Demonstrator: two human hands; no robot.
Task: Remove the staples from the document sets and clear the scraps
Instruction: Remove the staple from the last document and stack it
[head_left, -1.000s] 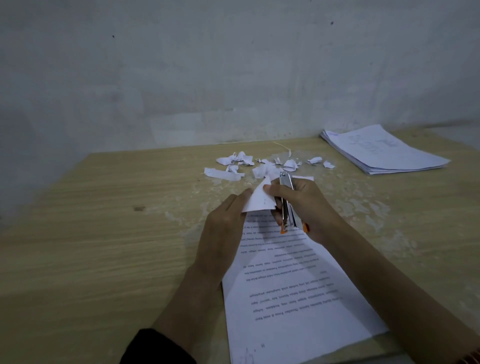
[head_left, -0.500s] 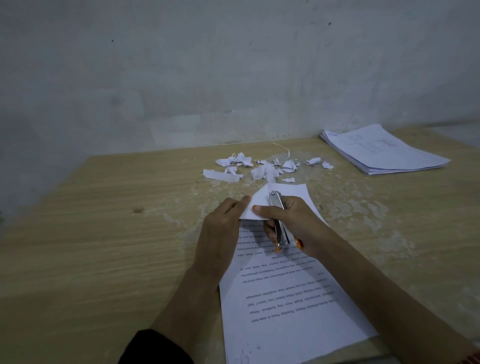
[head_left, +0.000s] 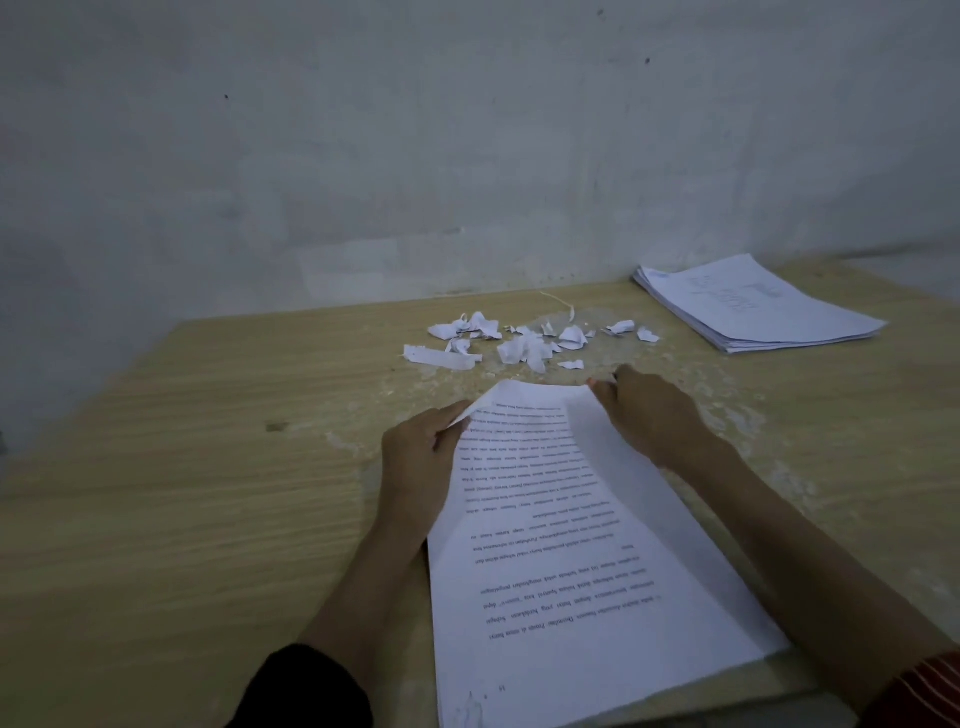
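At centre frame I see the left hand (head_left: 418, 460) pinching the upper left corner of the document set (head_left: 571, 582), which lies on the table (head_left: 197, 493) and runs to the lower edge. The right hand (head_left: 652, 418) is curled at its upper right corner; I cannot tell what it grips. The scraps (head_left: 519, 345) lie just above, with a paper stack (head_left: 758, 306) at upper right.

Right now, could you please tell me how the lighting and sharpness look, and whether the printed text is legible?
Head view: dim, bluish, even light, no glare; the document set is brightest, its upside-down print too soft to read; the paper scraps and far stack are slightly blurred; wide-angle distortion skews the table edges.
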